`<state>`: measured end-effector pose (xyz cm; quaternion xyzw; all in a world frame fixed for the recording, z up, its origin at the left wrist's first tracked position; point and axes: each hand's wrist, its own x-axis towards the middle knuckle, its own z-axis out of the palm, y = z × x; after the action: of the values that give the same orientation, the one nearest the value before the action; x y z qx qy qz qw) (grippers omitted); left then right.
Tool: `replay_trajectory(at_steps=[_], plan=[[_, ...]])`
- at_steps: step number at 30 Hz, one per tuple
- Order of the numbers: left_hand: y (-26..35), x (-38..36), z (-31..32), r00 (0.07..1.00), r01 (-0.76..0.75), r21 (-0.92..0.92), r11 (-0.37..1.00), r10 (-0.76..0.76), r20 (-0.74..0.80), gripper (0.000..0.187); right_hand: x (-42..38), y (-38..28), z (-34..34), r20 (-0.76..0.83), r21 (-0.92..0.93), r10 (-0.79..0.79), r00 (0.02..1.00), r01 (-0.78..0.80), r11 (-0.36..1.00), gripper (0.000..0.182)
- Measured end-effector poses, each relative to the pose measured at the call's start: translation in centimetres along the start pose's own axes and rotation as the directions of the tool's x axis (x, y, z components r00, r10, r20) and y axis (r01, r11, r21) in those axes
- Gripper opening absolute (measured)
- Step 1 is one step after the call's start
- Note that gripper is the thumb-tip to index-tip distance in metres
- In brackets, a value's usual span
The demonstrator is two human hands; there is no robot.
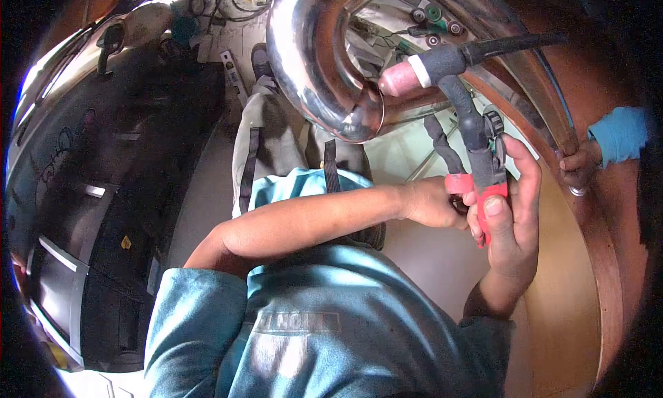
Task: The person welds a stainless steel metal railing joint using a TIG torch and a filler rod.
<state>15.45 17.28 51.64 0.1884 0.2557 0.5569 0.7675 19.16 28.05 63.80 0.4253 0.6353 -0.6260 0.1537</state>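
Observation:
A TIG welding torch [473, 115] with a pink ceramic cup, a white ring and a black back cap points left at a polished curved metal pipe [311, 59]. Red tape wraps part of its black handle. My right hand [514, 215] grips this handle, thumb pressed on the red tape and index finger raised alongside. Just left of it, my left hand [442, 201] is closed beside a red band [458, 184] with a black twisted cable [442, 142] rising from it. What its fingers hold is partly hidden. The cup's tip appears close to the pipe's end; contact cannot be judged.
At the right, another person's hand [580, 164] in a blue sleeve holds a curved metal edge. A spirit level [233, 73] lies near a dark shoe [261, 59]. Cables [238, 4] lie at the top. A large dark panelled object [103, 211] fills the left side.

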Motion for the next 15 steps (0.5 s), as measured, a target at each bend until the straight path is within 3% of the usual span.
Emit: replay_trajectory(at_steps=[1,3,5,7,12,15], plan=[[0.4,-0.2,-0.1,1.000,-0.004,-0.008,1.000,0.004,0.006,0.035,0.0,0.1,-0.1,0.007,0.000,-0.006,1.000,0.006,1.000,0.059],[-0.7,0.1,0.4,0.997,-0.079,-0.268,0.960,0.078,-0.015,0.026,-0.1,0.0,-0.1,0.010,-0.007,-0.010,1.000,0.010,1.000,0.059],[-1.6,0.5,0.5,0.993,-0.119,-0.268,0.956,0.117,-0.021,0.024,-0.1,-0.2,0.1,0.000,-0.025,-0.008,1.000,0.008,1.000,0.059],[-1.1,0.4,0.1,0.999,-0.050,-0.053,0.997,0.051,0.011,0.027,0.0,-0.2,0.0,0.009,-0.020,-0.013,1.000,0.013,1.000,0.059],[-0.7,0.5,0.1,1.000,0.020,-0.012,1.000,-0.020,0.006,0.020,0.1,-0.1,-0.3,0.039,0.032,-0.016,0.999,0.015,0.999,0.061],[-1.2,0.7,0.3,0.999,0.041,-0.012,0.999,-0.041,-0.008,0.016,0.2,0.3,0.1,-0.042,-0.038,-0.028,0.999,0.026,0.999,0.074]])
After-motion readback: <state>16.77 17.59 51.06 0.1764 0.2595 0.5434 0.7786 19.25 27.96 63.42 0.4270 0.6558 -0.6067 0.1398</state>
